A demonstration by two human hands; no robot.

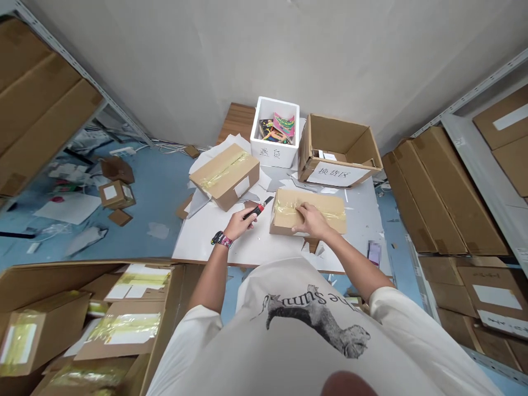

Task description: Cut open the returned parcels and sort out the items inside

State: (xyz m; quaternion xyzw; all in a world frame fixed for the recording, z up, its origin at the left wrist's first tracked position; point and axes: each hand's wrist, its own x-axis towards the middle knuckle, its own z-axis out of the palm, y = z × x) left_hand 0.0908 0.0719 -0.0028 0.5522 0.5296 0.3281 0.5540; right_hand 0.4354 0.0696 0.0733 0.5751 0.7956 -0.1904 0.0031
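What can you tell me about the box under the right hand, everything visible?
The box is oblong and brown, apparently cardboard. It is closed, with glossy yellowish tape running lengthwise along its top; whether that tape is cut I cannot tell. It lies flat on the white-topped table, a long side facing the person. The right hand touches its top, hiding part of the tape.

The knife [256, 210] is red-black, the box [307, 198] brown (tape [284, 208] yellowish).
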